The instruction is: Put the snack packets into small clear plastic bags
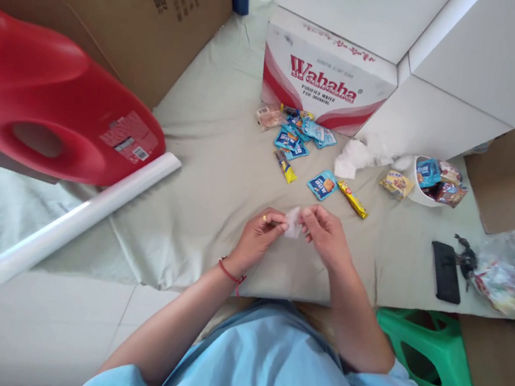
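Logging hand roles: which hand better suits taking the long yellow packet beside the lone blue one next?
Probably the right hand: the long yellow packet lies just beyond it, farther from the left hand. Both pinch the pale wrapper, so the right should release first.

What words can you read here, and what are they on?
"Wahaha ®" on the red-and-white box.
"PURIFIED WATER FOR DRINKING" on the same box.
Everything else is too small or blurred: other print on the box, characters on the brown carton, the label on the red jug, print on the packets.
None readable on the small pale piece being held.
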A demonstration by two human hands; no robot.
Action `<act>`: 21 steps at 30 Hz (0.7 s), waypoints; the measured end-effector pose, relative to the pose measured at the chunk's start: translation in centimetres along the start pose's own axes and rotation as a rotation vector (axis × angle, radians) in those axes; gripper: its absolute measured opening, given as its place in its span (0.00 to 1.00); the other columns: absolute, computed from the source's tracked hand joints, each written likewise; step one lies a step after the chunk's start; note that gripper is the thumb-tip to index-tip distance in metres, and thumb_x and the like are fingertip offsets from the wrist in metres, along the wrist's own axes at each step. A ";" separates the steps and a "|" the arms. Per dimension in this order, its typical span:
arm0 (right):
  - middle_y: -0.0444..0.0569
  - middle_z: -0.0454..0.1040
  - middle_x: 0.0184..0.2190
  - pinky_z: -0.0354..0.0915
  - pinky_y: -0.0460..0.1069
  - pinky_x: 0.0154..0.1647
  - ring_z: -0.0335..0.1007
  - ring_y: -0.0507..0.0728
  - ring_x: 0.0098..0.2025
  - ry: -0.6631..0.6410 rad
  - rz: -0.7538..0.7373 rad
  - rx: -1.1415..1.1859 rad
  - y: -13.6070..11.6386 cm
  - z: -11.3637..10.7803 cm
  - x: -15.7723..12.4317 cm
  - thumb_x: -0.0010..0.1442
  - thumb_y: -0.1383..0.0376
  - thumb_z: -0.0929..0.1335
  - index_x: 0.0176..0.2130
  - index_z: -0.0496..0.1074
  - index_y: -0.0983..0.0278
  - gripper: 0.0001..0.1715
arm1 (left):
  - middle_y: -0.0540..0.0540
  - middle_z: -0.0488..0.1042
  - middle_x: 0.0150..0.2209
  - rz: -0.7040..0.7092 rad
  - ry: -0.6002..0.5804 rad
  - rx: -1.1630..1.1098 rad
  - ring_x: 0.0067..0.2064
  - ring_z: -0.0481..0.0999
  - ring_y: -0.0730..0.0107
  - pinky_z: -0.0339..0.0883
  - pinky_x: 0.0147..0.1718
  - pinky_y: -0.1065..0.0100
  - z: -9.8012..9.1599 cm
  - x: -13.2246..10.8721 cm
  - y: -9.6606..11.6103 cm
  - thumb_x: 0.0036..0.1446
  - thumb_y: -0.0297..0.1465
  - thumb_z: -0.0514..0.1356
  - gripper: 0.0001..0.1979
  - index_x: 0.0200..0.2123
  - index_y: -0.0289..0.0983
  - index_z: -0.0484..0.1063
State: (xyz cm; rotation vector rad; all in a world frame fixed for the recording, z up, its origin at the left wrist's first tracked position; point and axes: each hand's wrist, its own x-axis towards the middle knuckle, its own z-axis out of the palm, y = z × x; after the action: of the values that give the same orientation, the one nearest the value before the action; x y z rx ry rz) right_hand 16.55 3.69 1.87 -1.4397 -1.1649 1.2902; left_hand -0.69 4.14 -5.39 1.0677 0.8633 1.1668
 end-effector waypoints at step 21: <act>0.40 0.66 0.22 0.61 0.48 0.27 0.60 0.53 0.24 0.256 0.107 0.114 4.1 -4.8 -3.0 0.52 0.48 0.77 0.28 0.69 0.59 0.22 | 0.54 0.69 0.28 -0.205 0.097 -0.330 0.30 0.67 0.76 0.64 0.32 0.72 -0.5 -0.1 0.6 0.50 0.48 0.76 0.23 0.33 0.38 0.71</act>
State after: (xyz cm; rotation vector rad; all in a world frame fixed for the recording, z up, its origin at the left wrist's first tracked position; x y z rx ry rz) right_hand 21.59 -0.17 -1.05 -1.5472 -0.8428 1.1828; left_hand -1.30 4.16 -4.94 0.6429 0.8011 1.1464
